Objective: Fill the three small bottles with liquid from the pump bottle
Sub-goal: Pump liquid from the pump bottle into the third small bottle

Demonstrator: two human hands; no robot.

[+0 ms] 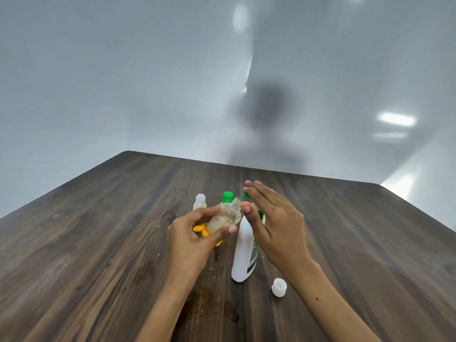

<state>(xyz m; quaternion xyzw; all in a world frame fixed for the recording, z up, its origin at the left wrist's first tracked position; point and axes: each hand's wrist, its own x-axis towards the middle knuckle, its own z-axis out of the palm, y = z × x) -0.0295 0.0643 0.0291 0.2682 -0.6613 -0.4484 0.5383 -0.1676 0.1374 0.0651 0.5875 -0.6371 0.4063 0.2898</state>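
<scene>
while left hand (191,233) fingers clamp tilted small bottle (225,217), right hand (276,218) fingers straight over pump bottle (244,253).

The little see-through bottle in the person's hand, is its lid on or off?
Off. The small clear bottle, held tilted in the left hand, shows a bare threaded neck. A white cap lies loose on the table.

On the worktop (98,243), the pump bottle (243,253) stands near the centre. A loose cap (279,287) lies to its right, nearer the viewer. An uncapped small bottle (199,201) stands behind and to the left; a capped bottle (227,197) stands just right of it. A tilted open bottle (225,217) is held above the worktop, left of the pump.
</scene>
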